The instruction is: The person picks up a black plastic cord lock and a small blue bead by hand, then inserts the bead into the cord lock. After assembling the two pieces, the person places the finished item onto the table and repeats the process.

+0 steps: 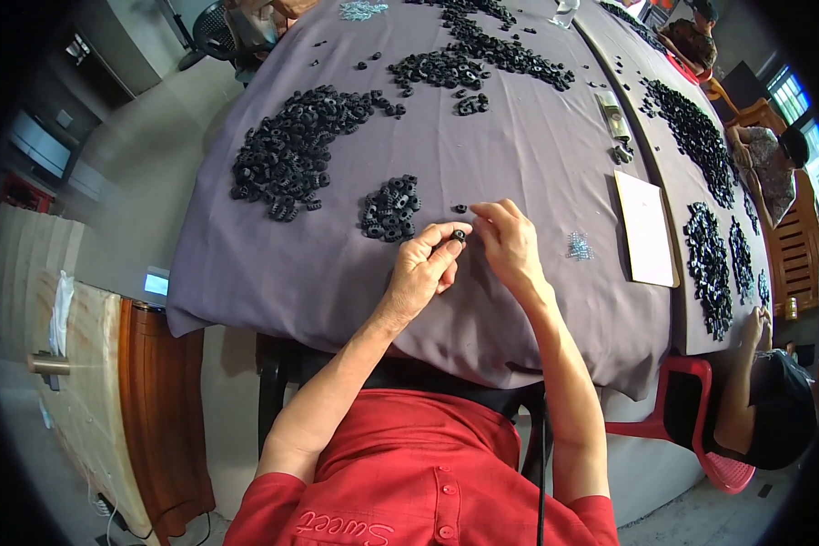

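My left hand (420,266) is closed, with thumb and index finger pinching a small round black part (459,236) that has a pale centre. Close beside it on the right, my right hand (511,244) has its fingers drawn together; whatever is between them is too small to make out. On the grey tablecloth (337,273), just beyond the fingertips, lies a single small black piece (460,209). A small heap of black ring-like parts (390,209) sits to the left of my left hand. Right of my right hand is a little pile of shiny bluish bits (580,247).
A large heap of black parts (291,150) lies at the left, with more (500,50) at the far side. A white board (646,227) rests at the right, near a clear packet (613,116). Other people sit along the adjoining table (664,164). A red chair (692,409) stands there.
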`<state>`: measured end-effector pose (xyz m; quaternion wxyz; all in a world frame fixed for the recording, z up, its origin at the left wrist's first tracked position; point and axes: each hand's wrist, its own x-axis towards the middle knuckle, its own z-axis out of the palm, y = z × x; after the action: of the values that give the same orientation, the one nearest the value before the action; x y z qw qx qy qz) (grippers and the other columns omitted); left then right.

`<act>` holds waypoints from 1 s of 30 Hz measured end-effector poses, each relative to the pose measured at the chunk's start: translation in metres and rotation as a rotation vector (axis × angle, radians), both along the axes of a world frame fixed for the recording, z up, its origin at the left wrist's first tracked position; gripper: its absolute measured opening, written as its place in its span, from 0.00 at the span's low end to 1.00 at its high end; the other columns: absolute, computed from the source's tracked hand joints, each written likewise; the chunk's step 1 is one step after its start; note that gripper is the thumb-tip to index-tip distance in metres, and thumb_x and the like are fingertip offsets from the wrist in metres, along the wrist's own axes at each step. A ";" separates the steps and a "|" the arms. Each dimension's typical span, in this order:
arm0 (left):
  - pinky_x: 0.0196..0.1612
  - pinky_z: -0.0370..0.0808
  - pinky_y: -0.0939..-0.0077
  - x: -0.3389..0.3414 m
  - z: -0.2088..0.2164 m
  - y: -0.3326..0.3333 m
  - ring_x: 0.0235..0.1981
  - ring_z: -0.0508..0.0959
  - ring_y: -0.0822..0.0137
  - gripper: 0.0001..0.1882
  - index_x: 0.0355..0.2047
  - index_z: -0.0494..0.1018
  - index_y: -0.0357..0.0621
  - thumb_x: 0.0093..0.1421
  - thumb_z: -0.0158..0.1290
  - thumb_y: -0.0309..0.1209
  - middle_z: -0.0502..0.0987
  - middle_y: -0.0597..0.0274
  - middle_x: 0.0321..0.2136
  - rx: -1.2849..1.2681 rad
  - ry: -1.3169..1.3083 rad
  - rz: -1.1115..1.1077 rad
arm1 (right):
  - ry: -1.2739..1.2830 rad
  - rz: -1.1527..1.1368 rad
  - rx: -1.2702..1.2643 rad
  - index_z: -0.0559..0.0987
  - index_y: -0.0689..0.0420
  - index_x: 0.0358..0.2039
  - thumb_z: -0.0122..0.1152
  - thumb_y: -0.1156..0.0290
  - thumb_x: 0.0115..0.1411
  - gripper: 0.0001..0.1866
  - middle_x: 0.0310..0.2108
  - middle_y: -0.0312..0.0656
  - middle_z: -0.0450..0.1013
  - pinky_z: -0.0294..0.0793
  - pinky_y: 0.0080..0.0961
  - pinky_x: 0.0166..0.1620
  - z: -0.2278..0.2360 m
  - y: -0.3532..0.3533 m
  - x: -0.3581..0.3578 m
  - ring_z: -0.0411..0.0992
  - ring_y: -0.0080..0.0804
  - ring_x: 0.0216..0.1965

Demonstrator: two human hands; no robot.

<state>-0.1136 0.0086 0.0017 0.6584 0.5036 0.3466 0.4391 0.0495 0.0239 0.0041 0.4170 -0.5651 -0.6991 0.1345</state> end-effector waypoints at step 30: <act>0.15 0.61 0.89 0.059 -0.006 0.002 0.15 0.64 0.83 0.08 0.39 0.73 0.41 0.63 0.48 0.29 0.68 0.72 0.19 -0.214 -0.129 -0.051 | 0.950 -0.132 -0.247 0.72 0.64 0.34 0.55 0.79 0.58 0.04 0.26 0.37 0.72 0.72 0.16 0.27 -0.005 -0.068 0.021 0.71 0.19 0.24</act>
<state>-0.0542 0.0109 -0.0046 0.7402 0.4099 0.3353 0.4144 0.0702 -0.0439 -0.0006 0.6271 -0.5296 -0.3733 0.4323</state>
